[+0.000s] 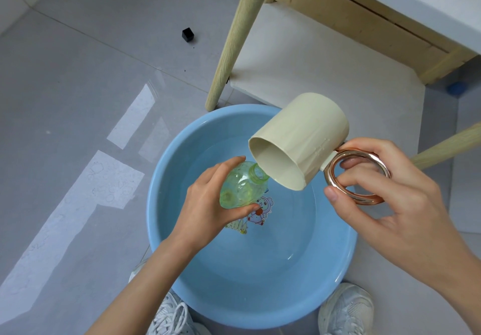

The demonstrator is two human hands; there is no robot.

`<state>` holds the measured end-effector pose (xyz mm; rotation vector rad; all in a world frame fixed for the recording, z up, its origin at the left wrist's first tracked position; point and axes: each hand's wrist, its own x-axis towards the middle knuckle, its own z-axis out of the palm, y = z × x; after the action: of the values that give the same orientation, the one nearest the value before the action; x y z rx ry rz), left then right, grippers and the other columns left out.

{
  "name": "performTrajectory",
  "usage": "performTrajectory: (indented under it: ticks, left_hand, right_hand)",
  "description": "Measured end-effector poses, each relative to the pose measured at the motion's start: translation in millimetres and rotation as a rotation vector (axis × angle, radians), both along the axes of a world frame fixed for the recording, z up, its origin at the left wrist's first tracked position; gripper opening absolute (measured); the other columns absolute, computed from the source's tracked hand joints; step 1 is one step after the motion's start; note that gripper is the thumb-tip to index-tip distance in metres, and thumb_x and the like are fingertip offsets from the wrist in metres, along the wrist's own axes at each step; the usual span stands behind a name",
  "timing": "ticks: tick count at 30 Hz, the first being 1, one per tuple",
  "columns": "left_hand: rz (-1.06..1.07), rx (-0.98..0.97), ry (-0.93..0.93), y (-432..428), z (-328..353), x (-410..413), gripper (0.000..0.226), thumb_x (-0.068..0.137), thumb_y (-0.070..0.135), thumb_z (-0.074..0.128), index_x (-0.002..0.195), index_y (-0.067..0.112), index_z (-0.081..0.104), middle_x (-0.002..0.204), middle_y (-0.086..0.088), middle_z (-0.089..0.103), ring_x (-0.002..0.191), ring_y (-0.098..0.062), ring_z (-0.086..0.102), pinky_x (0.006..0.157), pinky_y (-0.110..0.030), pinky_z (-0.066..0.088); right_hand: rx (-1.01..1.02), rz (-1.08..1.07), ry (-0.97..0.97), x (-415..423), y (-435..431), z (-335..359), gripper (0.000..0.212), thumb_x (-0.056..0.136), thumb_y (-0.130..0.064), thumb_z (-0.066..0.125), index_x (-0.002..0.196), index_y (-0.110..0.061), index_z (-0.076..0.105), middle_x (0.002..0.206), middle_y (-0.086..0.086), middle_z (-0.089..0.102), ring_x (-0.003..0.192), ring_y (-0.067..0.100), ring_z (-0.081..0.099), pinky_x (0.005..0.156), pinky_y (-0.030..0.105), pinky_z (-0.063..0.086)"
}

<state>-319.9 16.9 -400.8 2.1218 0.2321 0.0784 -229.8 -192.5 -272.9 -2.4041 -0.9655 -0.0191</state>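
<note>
Right grip [385,199] curled round cup handle [361,199]; left grip [208,204] clasps green bottle [242,183].

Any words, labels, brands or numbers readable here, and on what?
None can be read.
The blue basin has a cartoon print on its bottom, a picture only; any lettering in it is too small to tell.
The green bottle in the left hand and the beige cup in the right hand show no label.

- One green bottle [242,186] and one beige cup [299,139] are tilting
- Two grips are holding: left grip [208,204], right grip [385,204]
- One blue basin [260,282] and one black cube [188,34] are sitting
- Two white shoes [171,316] [348,308] are showing
</note>
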Motion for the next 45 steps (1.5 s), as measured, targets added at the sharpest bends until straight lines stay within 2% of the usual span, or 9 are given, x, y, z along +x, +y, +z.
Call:
performTrajectory:
  ticks: [21,45]
  left_hand:
    - [0.004,-0.004,0.003,-0.4,1.5,0.7,0.076,0.066,0.051,0.078,0.131,0.039,0.04,0.119,0.021,0.056,0.112,-0.002,0.049,0.091,-0.009,0.034]
    - [0.005,-0.007,0.008,0.1,3.5,2.5,0.076,0.067,0.044,0.082,0.13,0.041,0.039,0.116,0.02,0.057,0.109,-0.002,0.049,0.089,-0.006,0.033]
  right_hand:
    - [-0.021,0.005,-0.045,-0.1,-0.5,0.4,0.03,0.088,-0.029,0.057,0.074,-0.005,0.066,0.11,0.015,0.054,0.086,0.024,0.06,0.085,0.014,0.041]
    - [-0.034,0.024,-0.087,0.5,0.4,2.3,0.027,0.087,-0.026,0.059,0.073,-0.004,0.066,0.11,0.014,0.052,0.086,0.024,0.059,0.089,0.015,0.039]
